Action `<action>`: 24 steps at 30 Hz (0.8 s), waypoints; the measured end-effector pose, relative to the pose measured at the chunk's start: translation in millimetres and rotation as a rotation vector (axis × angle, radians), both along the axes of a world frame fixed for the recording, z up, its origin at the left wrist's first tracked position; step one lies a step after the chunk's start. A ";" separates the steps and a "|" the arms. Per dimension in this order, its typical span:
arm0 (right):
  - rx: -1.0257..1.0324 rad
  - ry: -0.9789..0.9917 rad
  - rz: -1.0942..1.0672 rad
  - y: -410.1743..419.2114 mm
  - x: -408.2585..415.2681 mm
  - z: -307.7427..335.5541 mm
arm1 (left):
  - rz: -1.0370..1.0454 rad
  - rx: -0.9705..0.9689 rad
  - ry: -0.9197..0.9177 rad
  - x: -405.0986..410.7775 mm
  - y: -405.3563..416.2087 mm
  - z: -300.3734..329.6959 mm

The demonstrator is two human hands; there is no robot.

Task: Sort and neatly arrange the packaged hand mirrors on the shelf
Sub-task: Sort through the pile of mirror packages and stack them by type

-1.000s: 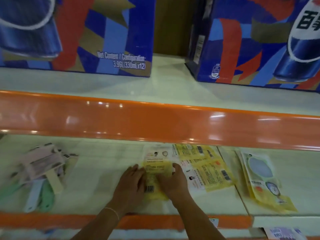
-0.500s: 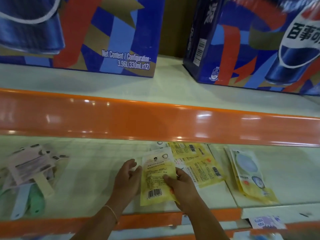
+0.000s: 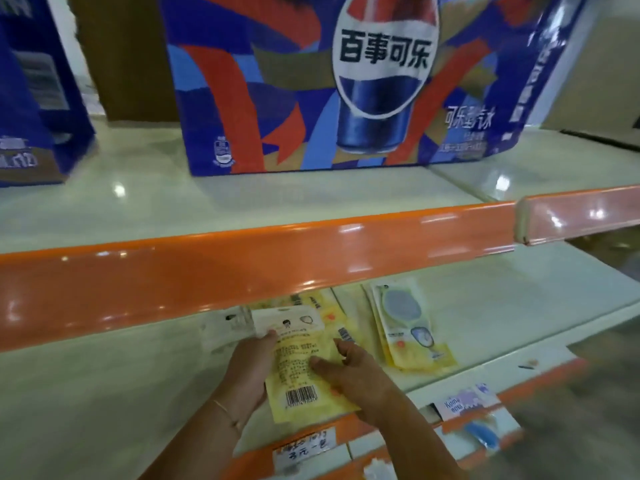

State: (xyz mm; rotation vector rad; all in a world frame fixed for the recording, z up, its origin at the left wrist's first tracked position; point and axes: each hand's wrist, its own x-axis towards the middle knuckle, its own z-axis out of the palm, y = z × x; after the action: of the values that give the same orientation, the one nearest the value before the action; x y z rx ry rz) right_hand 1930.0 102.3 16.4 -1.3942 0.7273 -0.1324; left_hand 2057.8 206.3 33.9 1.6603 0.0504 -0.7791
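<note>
change: packet (image 3: 304,372) now lifted off the shelf (image 3: 104,382), over its front edge | grip: left hand (image 3: 247,370) and right hand (image 3: 360,379) pinch the packet's sides | meaning: probably going to the pile (image 3: 408,327) — view blurred

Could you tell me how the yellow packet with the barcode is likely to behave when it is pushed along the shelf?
The yellow packet looks flat and thin, so it probably slides rather than rolls. Its glossy film may be slippery. Its edge overhangs the shelf front, so it could flop or slip off.
</note>
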 end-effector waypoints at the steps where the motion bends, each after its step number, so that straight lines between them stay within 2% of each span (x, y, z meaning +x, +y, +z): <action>1: -0.004 0.009 -0.004 -8.4 -6.9 1.4 | -0.033 0.007 -0.011 -5.4 -11.5 -0.5; 9: -0.276 0.055 -0.185 -83.3 -54.9 -1.4 | -0.295 -0.071 -0.088 -45.4 -94.7 -7.4; 12: -0.402 0.086 -0.239 -108.1 -63.5 -1.5 | -0.336 -0.024 -0.114 -56.1 -124.0 -9.4; 18: -0.430 0.085 -0.319 -151.4 -71.7 -1.5 | -0.371 0.124 -0.250 -72.1 -157.8 -4.0; 24: -0.510 0.152 -0.286 -176.0 -67.3 -3.8 | -0.382 0.091 -0.243 -70.6 -151.5 -4.2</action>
State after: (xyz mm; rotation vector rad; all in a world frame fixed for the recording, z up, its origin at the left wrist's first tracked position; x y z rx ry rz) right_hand 1862.7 -73.7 12.6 -1.7887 1.0686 -0.4664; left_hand 1987.2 54.9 29.6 1.8676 -0.4183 -0.8611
